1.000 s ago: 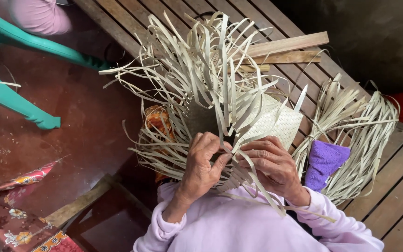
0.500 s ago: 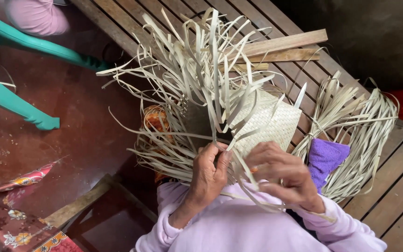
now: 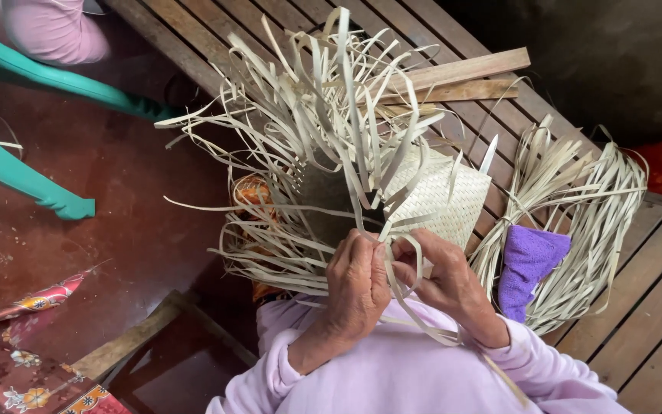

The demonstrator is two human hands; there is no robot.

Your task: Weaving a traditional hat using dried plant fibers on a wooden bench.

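Pinching pale strips (image 3: 392, 264) | left hand (image 3: 358, 280) | right hand (image 3: 446, 280) | woven basket (image 3: 438, 199) (half-finished)

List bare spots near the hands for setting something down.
Bare planks of the wooden bench right of the loose strip bundle; bare red floor left of the woven piece. Crowded: between both hands, amid strips.

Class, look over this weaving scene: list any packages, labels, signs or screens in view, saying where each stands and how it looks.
None in view: only both hands working pale leaf strips, a purple cloth among loose strips on the slatted wooden bench.
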